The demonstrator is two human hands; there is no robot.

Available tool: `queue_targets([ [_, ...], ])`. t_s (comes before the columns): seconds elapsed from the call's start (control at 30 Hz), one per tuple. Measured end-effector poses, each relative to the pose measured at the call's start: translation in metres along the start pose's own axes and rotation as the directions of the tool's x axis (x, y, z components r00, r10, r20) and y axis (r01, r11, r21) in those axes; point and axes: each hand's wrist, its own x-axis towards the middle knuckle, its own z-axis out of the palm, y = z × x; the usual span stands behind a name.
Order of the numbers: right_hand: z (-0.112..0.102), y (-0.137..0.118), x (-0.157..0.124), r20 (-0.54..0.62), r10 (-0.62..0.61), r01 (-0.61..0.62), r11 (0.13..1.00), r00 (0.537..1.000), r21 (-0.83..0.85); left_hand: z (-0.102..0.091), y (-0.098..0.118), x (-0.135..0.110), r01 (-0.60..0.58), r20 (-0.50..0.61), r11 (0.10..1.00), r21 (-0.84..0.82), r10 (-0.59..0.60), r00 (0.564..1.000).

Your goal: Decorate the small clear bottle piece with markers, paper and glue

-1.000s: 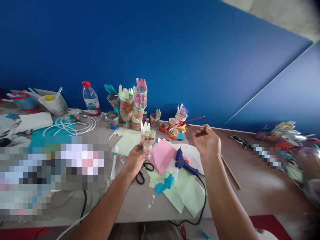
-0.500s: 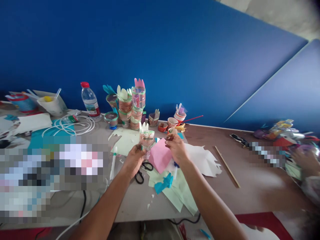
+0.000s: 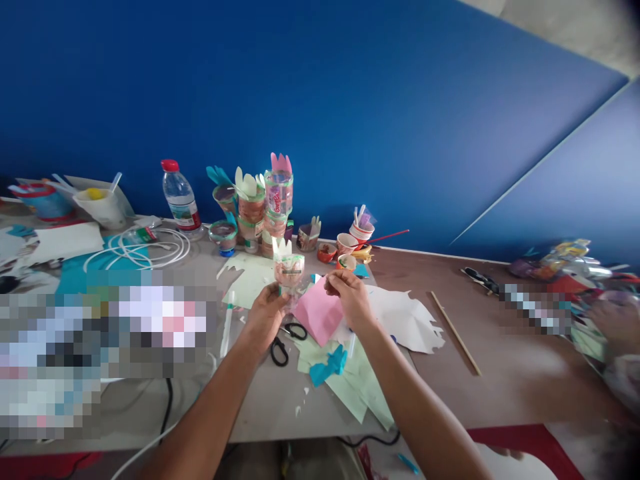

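Observation:
My left hand point(image 3: 265, 315) is wrapped around the lower part of a small clear plastic cup point(image 3: 290, 273), which has a green rim and white paper points sticking up. Just to its right, my right hand point(image 3: 351, 299) is closed in a pinch over a pink paper sheet point(image 3: 318, 315); what sits between those fingertips is too small to make out. Black-handled scissors point(image 3: 280, 353) lie below the cup. A crumpled blue paper piece point(image 3: 328, 365) rests on pale green sheets point(image 3: 353, 393) nearer the table's front edge.
Behind the hands stand several decorated cups point(image 3: 251, 212) and a red-capped bottle point(image 3: 180, 203). A white cable point(image 3: 137, 248) lies coiled at left. On the right are torn white paper point(image 3: 407, 319), a wooden stick point(image 3: 455, 333) and another person's hand point(image 3: 613, 317).
My left hand has shifted slightly left with the plastic cup. The right hand has also moved a little left, its fingertips curled closer together.

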Motion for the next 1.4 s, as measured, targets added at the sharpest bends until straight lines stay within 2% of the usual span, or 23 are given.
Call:
queue_targets([
  [0.17, 0.003, 0.005, -0.016, 0.062, -0.016, 0.032, 0.966, 0.998, -0.258, -0.004, 0.013, 0.003, -0.155, -0.074, 0.988, -0.020, 0.153, 0.985],
  [0.37, 0.001, 0.010, -0.025, 0.059, -0.127, 0.140, 0.874, 0.990, -0.464, -0.008, 0.018, 0.008, -0.298, -0.105, 0.953, -0.054, 0.291, 0.951],
  [0.47, -0.003, 0.011, -0.026, 0.063, -0.166, 0.176, 0.873, 0.984, -0.455, -0.008, 0.017, 0.008, -0.311, -0.114, 0.949, -0.048, 0.304, 0.946],
  [0.63, -0.015, 0.006, -0.029, 0.052, -0.131, 0.141, 0.917, 0.990, -0.373, -0.006, 0.016, 0.005, -0.248, -0.092, 0.968, -0.041, 0.244, 0.966],
  [0.87, -0.050, 0.006, -0.036, 0.027, -0.028, 0.037, 0.918, 0.999, -0.394, -0.004, 0.012, 0.003, -0.194, -0.095, 0.981, -0.008, 0.192, 0.977],
  [1.03, -0.074, 0.003, -0.045, 0.045, 0.047, -0.017, 0.863, 0.998, -0.504, -0.001, 0.011, 0.001, -0.169, -0.077, 0.985, 0.030, 0.171, 0.982],
  [1.1, -0.087, 0.002, -0.047, 0.014, 0.010, -0.001, 0.854, 1.000, -0.521, 0.000, 0.011, 0.000, -0.163, -0.073, 0.986, 0.030, 0.165, 0.984],
  [1.17, -0.103, 0.004, -0.050, -0.059, -0.088, 0.042, 0.842, 0.994, -0.538, 0.000, 0.011, 0.000, -0.154, -0.074, 0.988, 0.025, 0.155, 0.985],
  [1.27, -0.129, 0.015, -0.054, -0.131, -0.210, 0.078, 0.764, 0.969, -0.641, 0.000, 0.009, 0.001, -0.150, -0.049, 0.988, 0.026, 0.152, 0.987],
  [1.33, -0.142, 0.025, -0.057, -0.122, -0.210, 0.060, 0.695, 0.970, -0.717, -0.001, 0.007, 0.002, -0.157, -0.040, 0.987, 0.025, 0.158, 0.987],
  [1.4, -0.150, 0.033, -0.061, -0.084, -0.162, 0.036, 0.625, 0.983, -0.780, -0.001, 0.006, 0.003, -0.152, -0.044, 0.988, 0.020, 0.152, 0.987],
])
